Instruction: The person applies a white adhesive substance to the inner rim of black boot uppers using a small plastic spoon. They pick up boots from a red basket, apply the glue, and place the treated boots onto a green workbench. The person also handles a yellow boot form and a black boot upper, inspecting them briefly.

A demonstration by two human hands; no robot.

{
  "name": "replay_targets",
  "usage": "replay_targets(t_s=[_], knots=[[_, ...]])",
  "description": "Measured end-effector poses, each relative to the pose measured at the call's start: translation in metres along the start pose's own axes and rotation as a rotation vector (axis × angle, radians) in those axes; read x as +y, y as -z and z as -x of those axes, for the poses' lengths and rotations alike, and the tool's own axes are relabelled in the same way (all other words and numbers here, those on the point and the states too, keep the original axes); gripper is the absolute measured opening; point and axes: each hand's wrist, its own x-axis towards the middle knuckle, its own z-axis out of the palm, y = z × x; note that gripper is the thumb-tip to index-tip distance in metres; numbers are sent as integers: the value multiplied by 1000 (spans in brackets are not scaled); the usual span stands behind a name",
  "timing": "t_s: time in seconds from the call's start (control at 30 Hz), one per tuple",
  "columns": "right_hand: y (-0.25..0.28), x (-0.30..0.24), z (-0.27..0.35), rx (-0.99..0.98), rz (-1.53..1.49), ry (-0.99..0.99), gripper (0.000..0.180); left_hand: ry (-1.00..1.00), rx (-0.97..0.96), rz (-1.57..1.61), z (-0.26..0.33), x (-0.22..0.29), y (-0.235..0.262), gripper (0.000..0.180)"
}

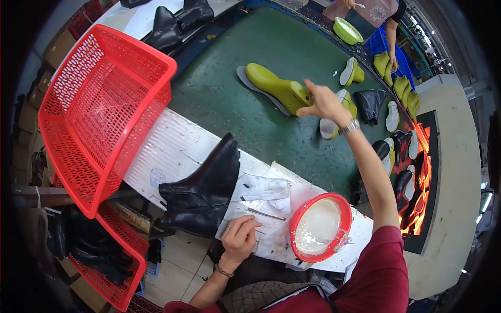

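Right hand (329,103), green last (271,81), grip unclear

Left: a red perforated plastic basket (107,112). Near left: a second red perforated basket (138,268) — black leather boots (99,255) inside. Far left: black leather footwear (180,22) on a white surface (128,27). Far right: a light-green plastic bowl (348,31) near a blue plastic crate (376,41). Right: a beige housing (451,146) — its dark-framed opening (424,193) glows orange.

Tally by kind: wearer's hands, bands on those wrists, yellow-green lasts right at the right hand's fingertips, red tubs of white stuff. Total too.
Hands: 2 (left hand, right hand)
Wrist bands: 2 (metal band, beaded bracelet)
Yellow-green last at fingertips: 1
Red tub: 1
Total: 6
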Motion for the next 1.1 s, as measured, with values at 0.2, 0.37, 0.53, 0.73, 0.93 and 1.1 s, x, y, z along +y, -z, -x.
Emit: replay_targets(t_s=[0.2, 0.37, 0.53, 0.73, 0.93, 1.1], knots=[[-34, -4, 51, 277, -492, -154, 31, -19, -26, -45, -1, -2, -1, 23], [-46, -11, 52, 345, -549, -109, 28, 8, -40, -69, -1, 1, -1, 23], [-31, -22, 44, 346, -113, -7, 55, 0, -23, -82, 0, 0, -2, 22], [-40, -70, -33, 182, 311, -1, 101, -5, -20, -100, -1, 4, -2, 22], [-43, -43, -95, -23, 469, -76, 102, 0, 1, -79, 1, 1, -6, 20], [-37, -13, -103, -1, 334, -114, 78, -5, 18, -71, -3, 5, -4, 22]])
